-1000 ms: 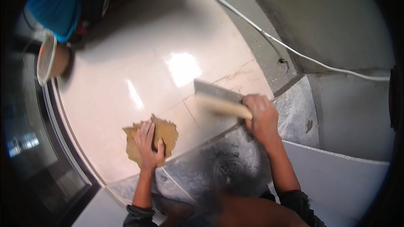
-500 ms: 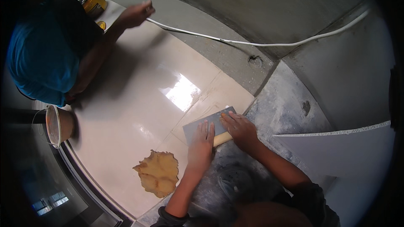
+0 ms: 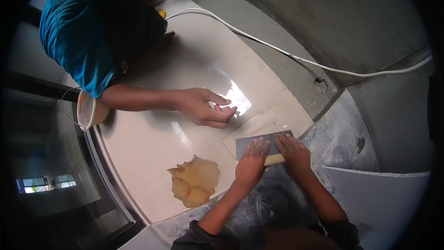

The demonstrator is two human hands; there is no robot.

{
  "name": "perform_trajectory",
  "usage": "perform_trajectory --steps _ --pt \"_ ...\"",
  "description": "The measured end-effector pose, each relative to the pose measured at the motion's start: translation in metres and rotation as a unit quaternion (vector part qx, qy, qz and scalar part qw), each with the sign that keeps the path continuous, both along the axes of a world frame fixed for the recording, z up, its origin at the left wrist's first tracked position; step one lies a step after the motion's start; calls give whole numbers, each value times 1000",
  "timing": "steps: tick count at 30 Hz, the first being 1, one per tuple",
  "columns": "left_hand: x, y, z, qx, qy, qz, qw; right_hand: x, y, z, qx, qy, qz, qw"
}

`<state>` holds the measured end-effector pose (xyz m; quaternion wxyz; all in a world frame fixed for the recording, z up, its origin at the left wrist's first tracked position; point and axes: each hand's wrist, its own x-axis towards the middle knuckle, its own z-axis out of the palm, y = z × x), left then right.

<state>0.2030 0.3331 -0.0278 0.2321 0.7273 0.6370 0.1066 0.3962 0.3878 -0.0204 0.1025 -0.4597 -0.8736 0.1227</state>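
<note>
A wide scraper (image 3: 247, 145) with a grey rectangular blade and a pale wooden handle lies at the near edge of the light tiles. Both my hands rest on it side by side. My left hand (image 3: 251, 163) presses its fingers along the left part of the blade, palm by the handle. On the right part, my right hand (image 3: 296, 154) has its fingers stretched over the blade, with the thumb side towards the handle. Left of my forearm, a ragged amber-brown patch (image 3: 194, 181) lies flat on the tiles; its material is unclear.
A co-worker's hand (image 3: 208, 107) reaches across the tiles from the left, fingers bent. Behind that arm stands a bucket (image 3: 88, 111). A white cable (image 3: 305, 61) runs towards the grey wall (image 3: 333, 18). At the right stands a pale board (image 3: 384, 194), with dusty floor (image 3: 340, 134) behind it.
The co-worker's arm has swung from the far left to out over the tiles, nearer to me. My view has shifted left; my hands remain on the scraper.
</note>
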Motion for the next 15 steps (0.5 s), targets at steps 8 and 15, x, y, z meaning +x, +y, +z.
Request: perform_trajectory --steps 8,15 --pt "-7 3 29 67 11 63 996 -9 45 9 38 21 1 999" --pt "-32 -78 60 115 -75 -23 990 -19 68 34 43 52 3 998"
